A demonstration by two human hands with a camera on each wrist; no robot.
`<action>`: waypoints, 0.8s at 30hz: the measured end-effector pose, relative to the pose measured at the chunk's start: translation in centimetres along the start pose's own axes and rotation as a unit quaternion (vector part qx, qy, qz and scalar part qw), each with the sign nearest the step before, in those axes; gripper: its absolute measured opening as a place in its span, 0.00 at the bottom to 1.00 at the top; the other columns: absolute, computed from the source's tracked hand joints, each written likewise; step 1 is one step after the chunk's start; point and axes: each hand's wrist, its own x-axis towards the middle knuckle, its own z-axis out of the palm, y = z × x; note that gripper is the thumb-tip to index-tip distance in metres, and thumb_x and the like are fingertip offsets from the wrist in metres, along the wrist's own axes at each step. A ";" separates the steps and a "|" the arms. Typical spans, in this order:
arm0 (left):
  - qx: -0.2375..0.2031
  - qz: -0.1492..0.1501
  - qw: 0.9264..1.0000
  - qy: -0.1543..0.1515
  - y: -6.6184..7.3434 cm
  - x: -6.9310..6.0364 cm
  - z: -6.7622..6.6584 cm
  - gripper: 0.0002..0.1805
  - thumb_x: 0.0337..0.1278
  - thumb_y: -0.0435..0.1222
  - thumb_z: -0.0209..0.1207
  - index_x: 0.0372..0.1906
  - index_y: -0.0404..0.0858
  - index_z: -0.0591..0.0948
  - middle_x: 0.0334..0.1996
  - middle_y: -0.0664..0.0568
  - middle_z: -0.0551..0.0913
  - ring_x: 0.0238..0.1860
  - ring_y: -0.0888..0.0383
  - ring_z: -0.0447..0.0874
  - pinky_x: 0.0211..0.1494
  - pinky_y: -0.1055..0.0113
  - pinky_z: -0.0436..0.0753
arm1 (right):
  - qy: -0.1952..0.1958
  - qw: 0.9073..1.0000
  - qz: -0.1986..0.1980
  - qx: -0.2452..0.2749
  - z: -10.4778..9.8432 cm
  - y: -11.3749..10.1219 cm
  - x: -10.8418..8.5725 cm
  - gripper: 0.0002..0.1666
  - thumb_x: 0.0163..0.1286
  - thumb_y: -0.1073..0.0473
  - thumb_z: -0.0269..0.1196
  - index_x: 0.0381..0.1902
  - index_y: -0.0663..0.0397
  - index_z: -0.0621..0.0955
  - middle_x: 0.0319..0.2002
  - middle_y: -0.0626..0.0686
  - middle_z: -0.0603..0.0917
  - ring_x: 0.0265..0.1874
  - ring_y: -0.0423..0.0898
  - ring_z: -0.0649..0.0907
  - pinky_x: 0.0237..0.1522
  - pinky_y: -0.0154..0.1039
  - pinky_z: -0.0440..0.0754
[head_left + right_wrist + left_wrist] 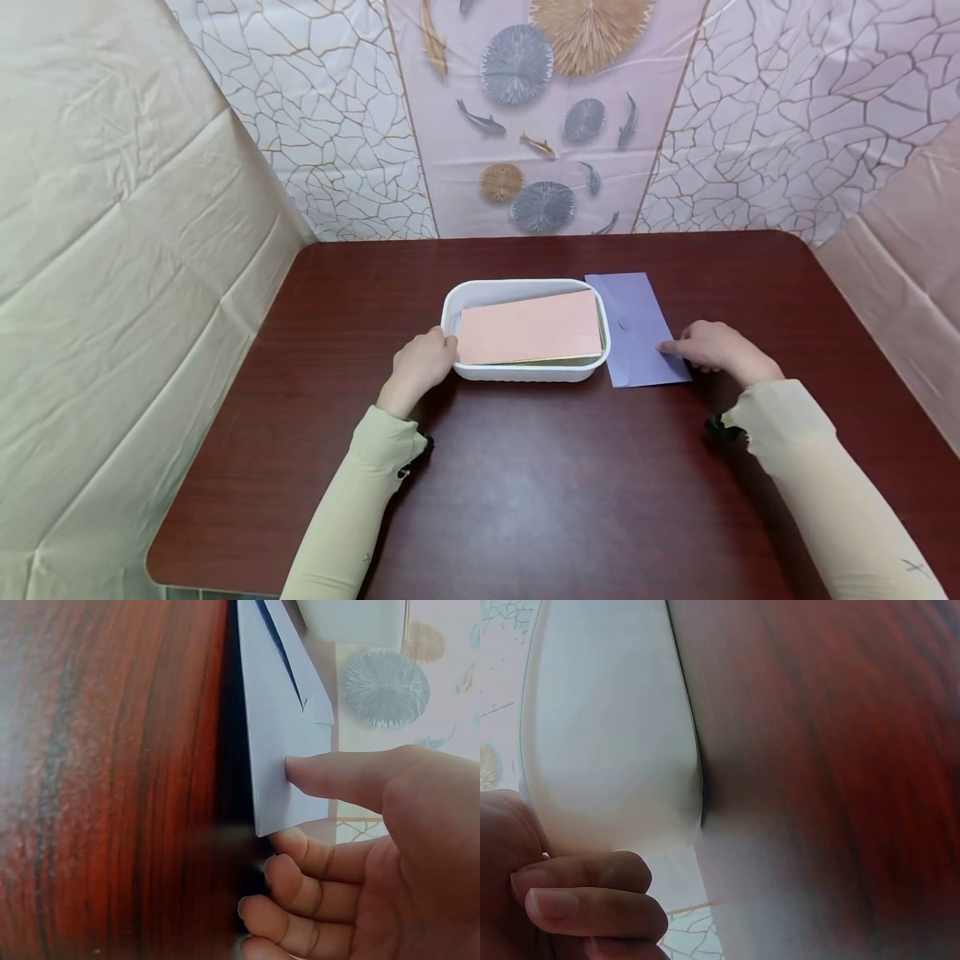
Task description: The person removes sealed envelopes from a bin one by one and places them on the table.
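A white oval-cornered tray holds a pink envelope lying on other paper with a yellowish-green edge. The left hand grips the tray's left end; in the left wrist view its curled fingers lie against the white wall. Right of the tray, touching or partly under its rim, lies a purple envelope with a flap. The right hand pinches its right edge, thumb on top and fingers beneath, as the right wrist view shows with the hand at the envelope.
The dark red wooden table has rounded corners. Behind it hangs a patterned cloth, with plain pale cloth at the left and more cloth at the right.
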 end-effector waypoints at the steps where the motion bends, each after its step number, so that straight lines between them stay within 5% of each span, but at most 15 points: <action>1: 0.001 0.001 1.000 -0.001 0.0 0.0 0.0 0.19 0.71 0.45 0.38 0.40 0.39 0.77 0.32 0.46 0.79 0.36 0.48 0.79 0.43 0.47 0.77 | 0.001 1.000 0.002 0.002 0.1 0.0 0.1 0.28 0.71 0.42 0.59 0.18 0.56 0.77 0.17 0.52 0.76 0.19 0.47 0.75 0.24 0.40 0.74; 24: 0.001 -0.003 1.000 -0.002 0.0 0.0 0.0 0.20 0.71 0.46 0.37 0.41 0.39 0.77 0.31 0.46 0.79 0.36 0.48 0.79 0.43 0.48 0.77 | -0.016 0.999 0.014 0.024 -0.1 0.4 0.9 0.27 0.71 0.42 0.57 0.18 0.54 0.72 0.17 0.51 0.74 0.18 0.45 0.73 0.24 0.39 0.72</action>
